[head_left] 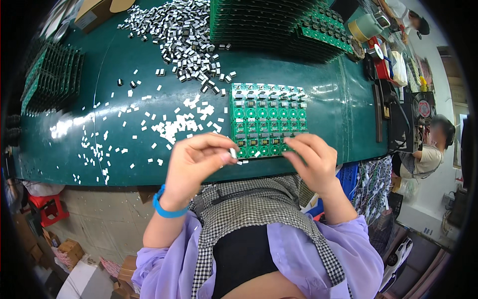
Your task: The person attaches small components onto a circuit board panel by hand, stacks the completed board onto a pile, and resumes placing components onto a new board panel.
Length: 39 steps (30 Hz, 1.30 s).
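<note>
One white component (233, 152) pinched in left hand (199, 157); right hand (316, 158) curled at circuit-board panel (273, 113) corner, grip indeterminable. Loose pinch could drop component onto panel.

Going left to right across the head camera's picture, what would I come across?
Board stack → left hand pinching a white piece → circuit board → right hand → dark bar → fan.

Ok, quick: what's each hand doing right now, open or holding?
Left hand: closed, pinching a small white piece.
Right hand: fingers bent at the green circuit board's near right corner; grip cannot be told.
</note>
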Tool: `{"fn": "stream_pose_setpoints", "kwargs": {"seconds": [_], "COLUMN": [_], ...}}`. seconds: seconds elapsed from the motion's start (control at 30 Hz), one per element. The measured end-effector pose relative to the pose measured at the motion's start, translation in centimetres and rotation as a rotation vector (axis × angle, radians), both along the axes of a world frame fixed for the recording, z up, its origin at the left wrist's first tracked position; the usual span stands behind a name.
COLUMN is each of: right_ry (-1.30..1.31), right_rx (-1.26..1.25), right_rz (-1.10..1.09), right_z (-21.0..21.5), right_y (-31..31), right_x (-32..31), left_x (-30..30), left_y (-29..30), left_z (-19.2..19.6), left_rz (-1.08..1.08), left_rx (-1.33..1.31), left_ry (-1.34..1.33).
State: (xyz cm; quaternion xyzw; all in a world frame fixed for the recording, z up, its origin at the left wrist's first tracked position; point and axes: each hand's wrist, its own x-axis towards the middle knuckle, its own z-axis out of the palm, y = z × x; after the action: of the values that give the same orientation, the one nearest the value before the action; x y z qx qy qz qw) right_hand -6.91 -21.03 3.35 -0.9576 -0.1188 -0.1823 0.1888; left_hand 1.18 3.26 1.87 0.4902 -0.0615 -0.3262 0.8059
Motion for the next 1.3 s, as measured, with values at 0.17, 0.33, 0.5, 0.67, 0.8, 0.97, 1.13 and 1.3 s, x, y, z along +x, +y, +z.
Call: {"fn": "stream_pose_setpoints", "kwargs": {"seconds": [0.17, 0.33, 0.5, 0.67, 0.8, 0.97, 1.13, 1.3], "right_ry": [-0.125, -0.081, 0.127, 0.215, 0.241, 0.219, 0.168, 0.263], "right_rx": [0.442, 0.453, 0.659, 0.727, 0.775, 0.781, 0.823, 0.790], "right_rz": [0.310, 0.306, 0.174, 0.180, 0.214, 0.210, 0.223, 0.343], "right_z": [0.1, -0.4, 0.0, 0.2, 0.0, 0.1, -0.4, 0.2], "right_y": [2.7, 3.0, 2.9, 2.8, 2.7, 3.0, 3.1, 2.9], "right_x": [0.0, -0.2, -0.6, -0.7, -0.7, -0.8, -1.2, -0.5], "left_x": [-2.5, -3.3, -3.5, -3.5, -3.6, -4.1, -4.1, -4.1], "left_y": [-2.2, -2.9, -2.8, -3.1, -3.2, -3.6, -3.8, -3.6], "left_z": [0.3, -0.6, -1.1, -0.7, -0.8, -1.4, -1.6, -2.0], "left_rz": [-0.163, -0.156, -0.010, 0.058, 0.083, 0.138, 0.133, 0.106], "left_rx": [-0.088, -0.122, 0.091, 0.200, 0.249, 0.271, 0.157, 0.127], "left_ry": [0.139, 0.074, -0.419, -0.719, -0.854, -0.970, -0.983, -1.046]}}
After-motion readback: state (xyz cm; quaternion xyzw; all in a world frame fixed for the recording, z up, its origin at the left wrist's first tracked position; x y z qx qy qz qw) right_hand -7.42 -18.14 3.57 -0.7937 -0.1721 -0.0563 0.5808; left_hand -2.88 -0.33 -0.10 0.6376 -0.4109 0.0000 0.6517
